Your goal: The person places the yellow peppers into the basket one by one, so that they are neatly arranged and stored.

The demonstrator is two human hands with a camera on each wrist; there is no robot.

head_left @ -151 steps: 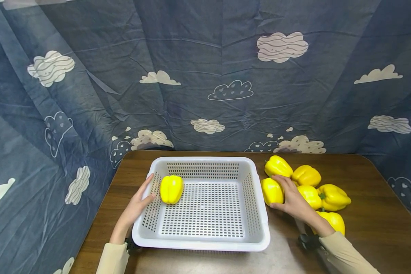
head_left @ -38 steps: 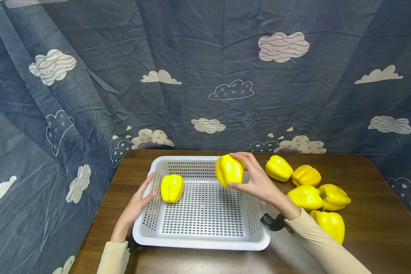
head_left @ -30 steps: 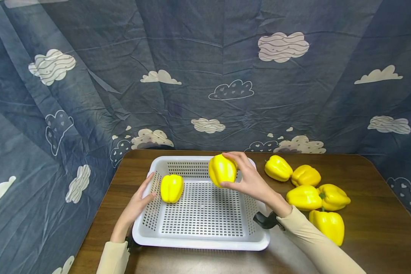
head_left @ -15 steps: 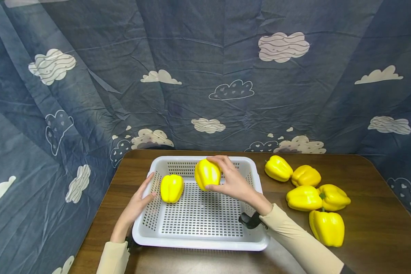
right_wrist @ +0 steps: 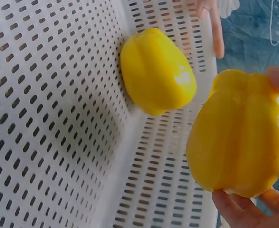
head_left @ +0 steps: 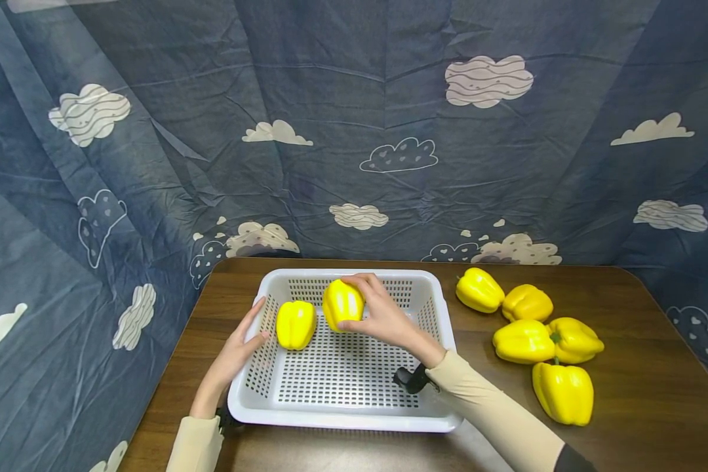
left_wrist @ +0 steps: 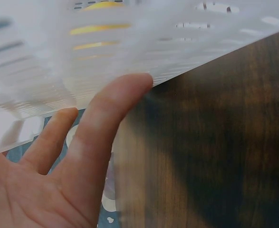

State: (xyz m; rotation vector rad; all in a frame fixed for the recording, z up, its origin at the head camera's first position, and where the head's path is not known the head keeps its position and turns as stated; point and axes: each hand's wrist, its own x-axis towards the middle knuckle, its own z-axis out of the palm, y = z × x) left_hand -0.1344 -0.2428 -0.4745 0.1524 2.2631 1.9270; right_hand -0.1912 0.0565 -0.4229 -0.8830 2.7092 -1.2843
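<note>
My right hand (head_left: 385,321) grips a yellow bell pepper (head_left: 339,305) between thumb and fingers, over the back middle of a white perforated plastic basket (head_left: 342,421). In the right wrist view this bell pepper (right_wrist: 236,135) looks large and near, above the basket floor. Another yellow bell pepper (head_left: 295,325) lies inside, by the left wall. My left hand (head_left: 236,354) rests against the basket's left side, fingers extended. The left wrist view has its thumb (left_wrist: 106,114) and a finger touching the translucent outer wall.
Several yellow bell peppers (head_left: 524,341) lie in a group on the brown wooden table (head_left: 643,393), right of the basket. A dark blue cloth (head_left: 342,177) printed with clouds hangs behind the table and along its left side.
My right hand picked a bell pepper from the group on the right and carried it left over the basket, lowering it a little lately. The left hand stays at the basket's side.
</note>
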